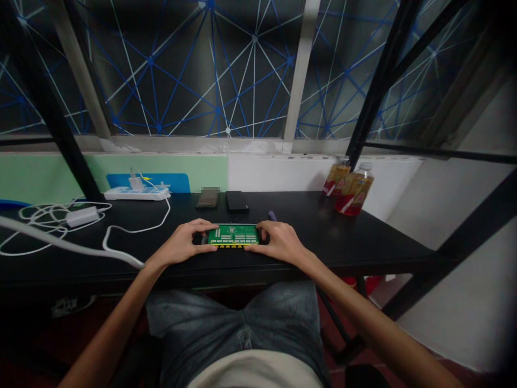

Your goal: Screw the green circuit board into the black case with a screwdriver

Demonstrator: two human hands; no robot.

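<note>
A green circuit board [234,235] lies flat on the black desk [315,237] right in front of me. My left hand [183,242] grips its left end, fingers curled over the edge. At the right end my right hand [278,241] holds the board in the same way. A small dark object [273,215] lies just behind my right hand.
A white power strip [137,192] with a plug and white cables [121,231] sits at the back left, with a white adapter [83,216]. Two dark boxes [237,201] stand behind the board. Two amber drink bottles [351,191] stand at the back right.
</note>
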